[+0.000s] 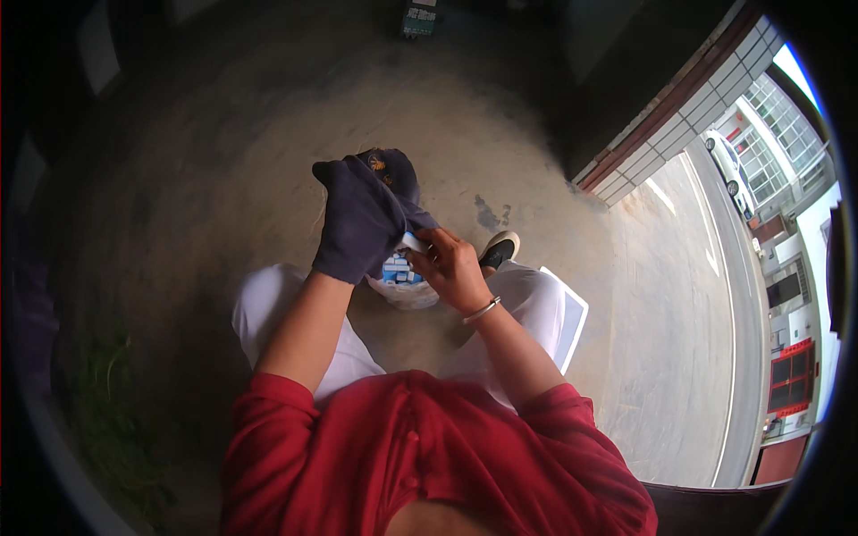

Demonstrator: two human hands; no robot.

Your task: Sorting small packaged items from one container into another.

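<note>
My left forearm (pixel 311 326) runs into a dark navy cloth piece (pixel 357 219), which covers my left hand, so its fingers are hidden. Beyond and against this cloth is a dark rounded part with orange embroidery (pixel 379 164), like part of a cap. My right hand (pixel 454 275) is closed at the cloth's right edge, with its fingers pinching a small white-and-blue piece (pixel 412 241). Just below the hands, between my knees, sits a clear plastic bag (pixel 407 297) holding several small blue-and-white blocks (pixel 393 268).
A white flat panel (pixel 572 326) lies beside my right leg. My shoe (pixel 499 250) rests on the concrete floor (pixel 241 179). A tiled wall edge (pixel 688 112) stands at the right, with a road outside. Green plants (pixel 107 384) are at the left, and a dark green box (pixel 417 18) is far ahead.
</note>
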